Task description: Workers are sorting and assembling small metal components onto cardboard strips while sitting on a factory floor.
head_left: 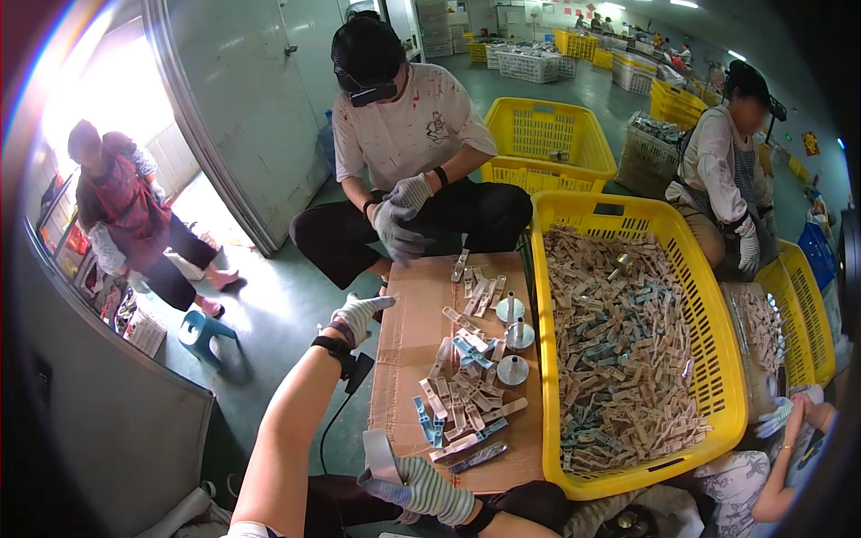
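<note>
My left hand (pixel 359 319), in a striped glove, reaches beside the left edge of a cardboard sheet (pixel 399 336). Its index finger is stretched out, and I see nothing held in it. At the lower edge my right hand (pixel 430 489), also gloved, is closed on a flat pale-grey piece with rounded corners (pixel 381 455); its kind is unclear. Beige peg-like plastic pieces (pixel 457 408) lie in a loose pile on the cardboard, with blue ones (pixel 426 421) among them. Three round metal pieces with short stems (pixel 513 369) stand along the right side.
A yellow crate (pixel 731 394) full of similar pieces adjoins the cardboard's right side. A co-worker (pixel 413 117) with gloved hands sits across from me. Another yellow crate (pixel 552 130) stands behind. A person stands left, by a blue stool (pixel 204 336); others sit at right.
</note>
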`<state>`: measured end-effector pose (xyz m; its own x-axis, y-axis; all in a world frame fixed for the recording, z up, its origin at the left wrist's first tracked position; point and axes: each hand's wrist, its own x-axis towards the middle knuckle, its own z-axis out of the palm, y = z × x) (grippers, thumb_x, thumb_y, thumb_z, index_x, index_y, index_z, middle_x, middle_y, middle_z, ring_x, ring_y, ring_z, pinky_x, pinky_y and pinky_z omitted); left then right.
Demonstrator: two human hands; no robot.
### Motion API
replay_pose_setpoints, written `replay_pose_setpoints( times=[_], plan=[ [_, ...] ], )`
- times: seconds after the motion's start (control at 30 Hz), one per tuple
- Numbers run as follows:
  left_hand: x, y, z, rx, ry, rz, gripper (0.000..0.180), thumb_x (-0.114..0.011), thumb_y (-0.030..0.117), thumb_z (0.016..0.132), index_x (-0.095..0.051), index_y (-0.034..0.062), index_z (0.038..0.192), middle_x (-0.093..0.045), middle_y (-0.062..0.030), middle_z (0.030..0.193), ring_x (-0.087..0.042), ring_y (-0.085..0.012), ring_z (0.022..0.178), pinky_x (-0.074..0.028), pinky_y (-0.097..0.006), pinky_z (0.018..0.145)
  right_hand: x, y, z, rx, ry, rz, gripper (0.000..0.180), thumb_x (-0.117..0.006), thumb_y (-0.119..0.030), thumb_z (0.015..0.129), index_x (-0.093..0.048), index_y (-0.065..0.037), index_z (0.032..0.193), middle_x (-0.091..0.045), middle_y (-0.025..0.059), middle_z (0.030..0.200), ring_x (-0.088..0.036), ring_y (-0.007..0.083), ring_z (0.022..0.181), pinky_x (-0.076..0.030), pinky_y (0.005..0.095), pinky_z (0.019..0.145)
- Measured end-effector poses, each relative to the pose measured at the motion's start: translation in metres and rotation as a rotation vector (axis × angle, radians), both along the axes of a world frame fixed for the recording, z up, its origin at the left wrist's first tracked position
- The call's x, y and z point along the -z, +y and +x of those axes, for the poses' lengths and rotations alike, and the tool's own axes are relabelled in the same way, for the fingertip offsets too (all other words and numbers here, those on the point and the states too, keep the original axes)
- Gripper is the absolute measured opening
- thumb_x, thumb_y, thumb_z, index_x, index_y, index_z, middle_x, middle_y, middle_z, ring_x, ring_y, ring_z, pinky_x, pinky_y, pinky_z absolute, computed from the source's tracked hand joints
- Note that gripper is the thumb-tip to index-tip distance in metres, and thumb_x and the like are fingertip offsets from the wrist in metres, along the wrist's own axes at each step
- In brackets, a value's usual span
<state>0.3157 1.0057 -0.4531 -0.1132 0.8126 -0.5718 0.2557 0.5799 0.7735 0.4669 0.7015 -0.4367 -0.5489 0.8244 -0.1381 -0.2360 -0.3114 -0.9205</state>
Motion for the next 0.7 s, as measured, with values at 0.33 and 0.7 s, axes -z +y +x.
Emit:
replay_pose_setpoints(
  times=[0.33,0.7],
  plan=[
    [0.002,-0.002,0.000,0.011,0.005,-0.025,0.112,-0.085,0.037,0.068,-0.014,0.0109,0.150,-0.038,-0.0192,0.139,-0.038,-0.0293,0.131,-0.034,-0.049,0.109,-0.003,0.002,-0.001,-0.006,-0.042,-0.024,0.038,-0.066,-0.039,0.090,-0.066,-0.001,0.088,-0.062,0.0046,0.071,-0.055,0.0137,0.067,-0.045,0.0301,0.065],
    [0.049,0.025,-0.025,0.416,0.314,0.072,0.074,-0.077,0.010,0.076,-0.046,0.0303,0.139,-0.050,-0.0117,0.125,-0.054,-0.0193,0.108,-0.045,-0.032,0.102,0.006,0.002,-0.004,0.008,0.045,-0.004,0.032,-0.069,-0.036,0.089,-0.064,-0.006,0.101,-0.056,-0.0015,0.070,-0.053,0.0055,0.044,-0.044,0.0175,0.038]
  ],
)
